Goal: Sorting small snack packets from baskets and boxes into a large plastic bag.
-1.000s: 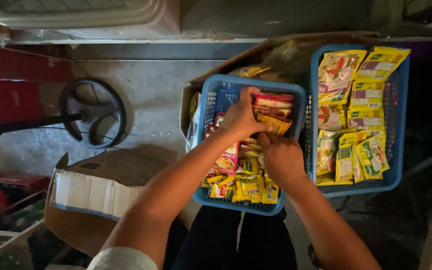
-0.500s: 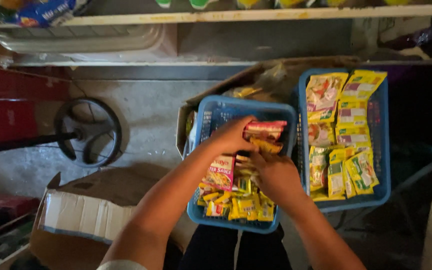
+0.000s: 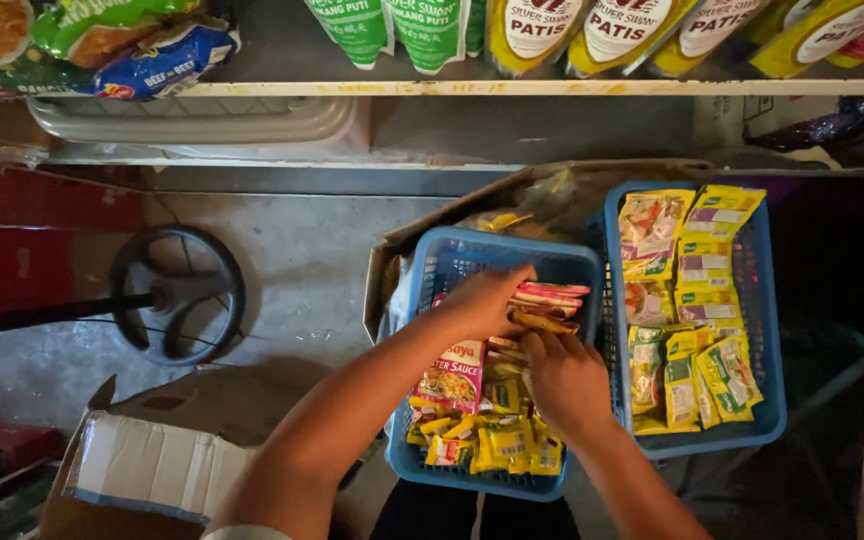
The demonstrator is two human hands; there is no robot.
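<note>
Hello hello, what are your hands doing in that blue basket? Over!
Left hand and right hand both gripping a stack of red sachets. Stack sits in the left blue basket. Loose yellow packets crowd underneath.

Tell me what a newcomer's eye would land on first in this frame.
First, the two hands at centre: the left hand and right hand both grip a stack of flat red packets inside the near blue basket, above yellow sachets. To its right sits a second blue basket packed with yellow and green packets. On the left floor stand a round black fan base and an open cardboard box.
</note>
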